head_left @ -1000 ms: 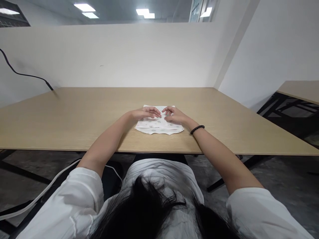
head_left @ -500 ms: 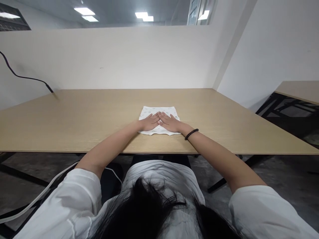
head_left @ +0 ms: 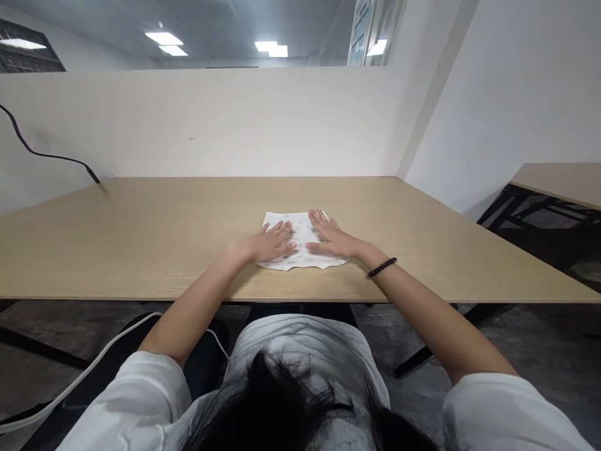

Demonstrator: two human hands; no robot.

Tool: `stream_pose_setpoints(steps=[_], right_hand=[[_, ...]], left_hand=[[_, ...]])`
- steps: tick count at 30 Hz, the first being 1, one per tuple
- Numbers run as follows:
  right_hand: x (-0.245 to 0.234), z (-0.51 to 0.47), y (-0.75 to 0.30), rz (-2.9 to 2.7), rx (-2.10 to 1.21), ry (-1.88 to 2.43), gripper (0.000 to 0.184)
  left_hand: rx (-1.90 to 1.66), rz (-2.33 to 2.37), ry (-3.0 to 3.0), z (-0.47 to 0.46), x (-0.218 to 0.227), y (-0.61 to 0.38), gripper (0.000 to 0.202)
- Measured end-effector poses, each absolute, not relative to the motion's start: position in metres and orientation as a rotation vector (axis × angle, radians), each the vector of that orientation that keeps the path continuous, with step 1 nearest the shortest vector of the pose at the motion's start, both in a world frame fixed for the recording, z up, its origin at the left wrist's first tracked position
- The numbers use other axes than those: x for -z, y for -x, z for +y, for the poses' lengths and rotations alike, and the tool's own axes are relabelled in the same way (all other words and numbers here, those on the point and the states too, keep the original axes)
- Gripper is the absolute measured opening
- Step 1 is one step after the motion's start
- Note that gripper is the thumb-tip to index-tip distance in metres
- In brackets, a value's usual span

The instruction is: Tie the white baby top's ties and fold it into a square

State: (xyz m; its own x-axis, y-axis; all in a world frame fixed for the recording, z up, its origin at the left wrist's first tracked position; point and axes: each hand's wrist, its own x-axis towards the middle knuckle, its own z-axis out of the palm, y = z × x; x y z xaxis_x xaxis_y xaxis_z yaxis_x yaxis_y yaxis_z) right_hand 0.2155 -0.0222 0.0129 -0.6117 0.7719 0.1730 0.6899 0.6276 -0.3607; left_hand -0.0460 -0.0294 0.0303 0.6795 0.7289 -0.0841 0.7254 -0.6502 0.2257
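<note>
A small white cloth (head_left: pixel 300 233) with a faint print lies flat near the front edge of the table; it looks like a folded garment, though its exact kind is unclear. My left hand (head_left: pixel 275 242) rests over its left side, palm down with fingers spread. Over the right side lies my right hand (head_left: pixel 328 235), also palm down, fingers stretched toward the far edge. Between the two hands a strip of the printed fabric shows. A dark beaded bracelet (head_left: pixel 382 267) circles my right wrist.
The wooden table (head_left: pixel 164 232) reaches back to a white partition (head_left: pixel 258 125). A black cable (head_left: pixel 61 156) comes down onto its left rear corner. Another table (head_left: pixel 563 178) stands at the right, and a white cord (head_left: pixel 89 376) runs beside my left arm.
My hands, which were touching at the middle of the cloth, have moved apart, left hand leftward and right hand rightward. The camera view has tilted slightly upward.
</note>
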Motion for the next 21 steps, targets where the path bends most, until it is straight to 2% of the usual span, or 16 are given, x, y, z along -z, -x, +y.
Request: stream_pose_setpoints(steps=[5, 10, 13, 15, 18, 21], right_hand=[[-0.012, -0.066, -0.260, -2.686, -0.567, 1.222, 0.105], [-0.007, -0.113, -0.285, -2.690, -0.528, 1.230, 0.101], [-0.004, -0.133, -0.287, -2.696, -0.423, 1.187, 0.104], [-0.002, -0.143, -0.287, -2.690, -0.333, 1.152, 0.100], [0.001, -0.152, -0.288, -2.658, -0.267, 1.078, 0.076], [-0.002, -0.156, -0.290, -2.601, -0.301, 1.013, 0.059]], left_hand=[[-0.037, 1.177, -2.541, -0.074, -0.026, 0.103, 0.093], [-0.073, 1.156, -2.614, -0.115, -0.014, 0.125, 0.096], [-0.132, 1.133, -2.788, -0.134, -0.010, 0.119, 0.095], [-0.223, 1.099, -2.860, -0.143, -0.006, 0.114, 0.080], [-0.365, 1.042, -2.836, -0.148, -0.002, 0.110, 0.045], [-0.481, 1.019, -2.775, -0.146, -0.002, 0.110, 0.036]])
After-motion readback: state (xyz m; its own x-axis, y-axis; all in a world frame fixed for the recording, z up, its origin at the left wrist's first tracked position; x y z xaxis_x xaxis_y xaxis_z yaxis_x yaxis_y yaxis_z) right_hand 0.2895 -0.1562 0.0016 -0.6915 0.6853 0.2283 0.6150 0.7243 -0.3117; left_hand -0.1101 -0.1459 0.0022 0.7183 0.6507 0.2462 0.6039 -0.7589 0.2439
